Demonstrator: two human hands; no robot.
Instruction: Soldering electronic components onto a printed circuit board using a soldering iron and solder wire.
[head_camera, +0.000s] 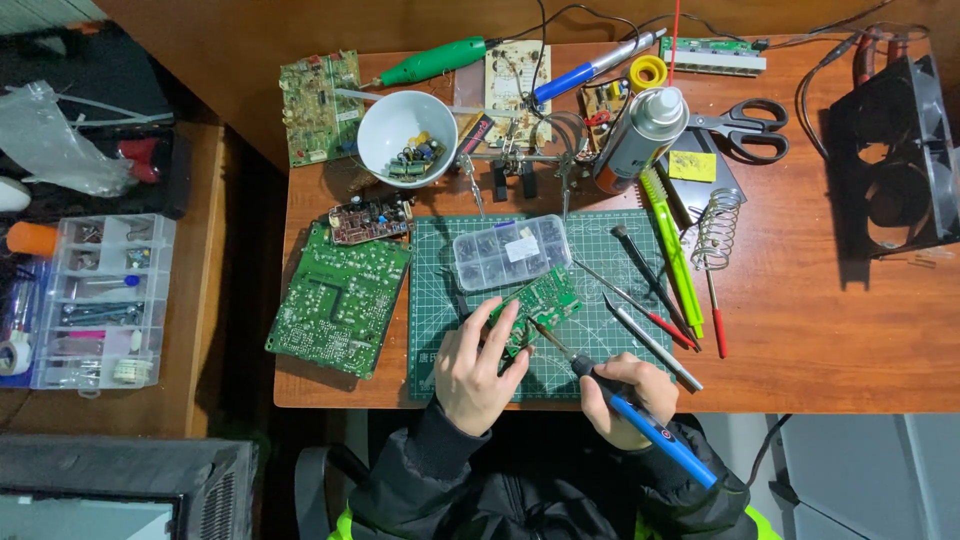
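Observation:
A small green circuit board (545, 300) lies on the green cutting mat (590, 250). My left hand (478, 365) presses its fingers on the board's lower left end and holds it down. My right hand (625, 395) grips a blue soldering iron (640, 415) like a pen. The iron's tip touches the board near its lower middle. A blue handle end sticks out past my right sleeve.
A clear parts box (510, 250) sits above the board. A bigger green board (340, 300) lies left of the mat. Screwdrivers and tweezers (650, 300), a spray can (640, 135), a white bowl (405, 135), scissors (745, 125) and a black fan (890, 160) crowd the desk.

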